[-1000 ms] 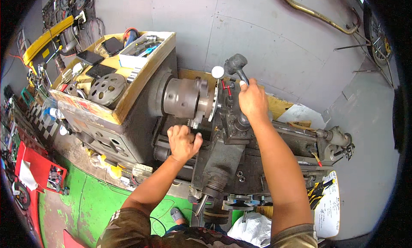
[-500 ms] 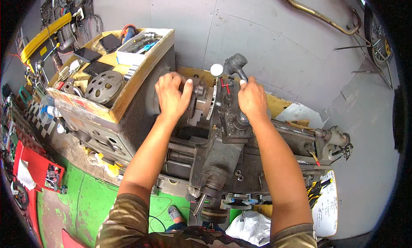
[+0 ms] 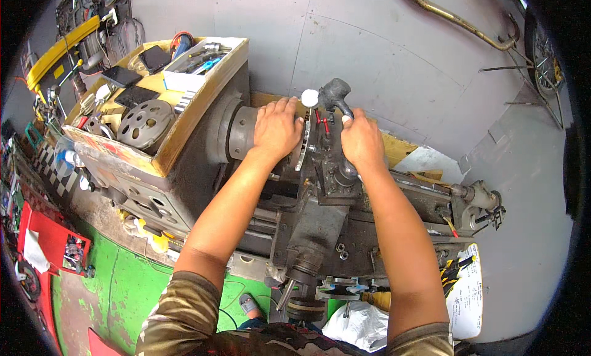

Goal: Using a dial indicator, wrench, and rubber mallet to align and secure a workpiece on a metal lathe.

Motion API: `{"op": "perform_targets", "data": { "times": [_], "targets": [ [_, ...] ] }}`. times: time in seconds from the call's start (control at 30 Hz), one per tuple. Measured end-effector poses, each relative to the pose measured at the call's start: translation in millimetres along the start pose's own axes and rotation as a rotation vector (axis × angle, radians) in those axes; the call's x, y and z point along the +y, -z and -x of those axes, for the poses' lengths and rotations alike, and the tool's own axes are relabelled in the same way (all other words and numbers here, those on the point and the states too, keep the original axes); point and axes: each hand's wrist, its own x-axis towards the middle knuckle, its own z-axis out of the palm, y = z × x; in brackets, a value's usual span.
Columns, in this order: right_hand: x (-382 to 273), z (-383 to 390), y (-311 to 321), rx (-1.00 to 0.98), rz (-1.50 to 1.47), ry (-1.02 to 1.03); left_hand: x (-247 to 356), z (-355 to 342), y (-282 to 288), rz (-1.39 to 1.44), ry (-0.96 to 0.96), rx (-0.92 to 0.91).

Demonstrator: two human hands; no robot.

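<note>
My left hand [image 3: 278, 129] curls over the top of the dark lathe chuck [image 3: 242, 133], fingers together around its jaw end, partly hiding it. A thin round metal disc [image 3: 303, 151] stands edge-on at the chuck's right face. In my right hand [image 3: 362, 141] is the handle of a black mallet [image 3: 334, 92], its head raised behind the tool post [image 3: 335, 180]. A dial indicator [image 3: 309, 98] with a white face sits between my hands, above the disc, near a red-handled part [image 3: 323, 122].
On the headstock at left, a wooden tray [image 3: 157, 162] holds a perforated round plate [image 3: 146, 125], phones and a white box of tools [image 3: 184, 79]. The lathe bed and tailstock [image 3: 480, 199] extend right. A grey wall rises behind; a written sheet [image 3: 466, 300] hangs front right.
My left hand has shifted right along the chuck toward the disc, uncovering the chuck's left side; its thumb no longer sticks out. My right hand and the mallet stay nearly still.
</note>
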Motion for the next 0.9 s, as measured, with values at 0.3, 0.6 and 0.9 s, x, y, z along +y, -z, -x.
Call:
{"op": "perform_targets", "data": {
  "times": [0.3,0.6,0.9],
  "targets": [
    [0,0,-1,0.012,0.020,0.024,6,19,5,-0.026,-0.038,0.099],
    [5,-2,-4,0.038,0.012,0.050,6,49,4,0.024,-0.091,0.212],
    [2,1,-1,0.029,-0.027,0.046,1,65,2,0.056,-0.133,0.224]
  ]
}}
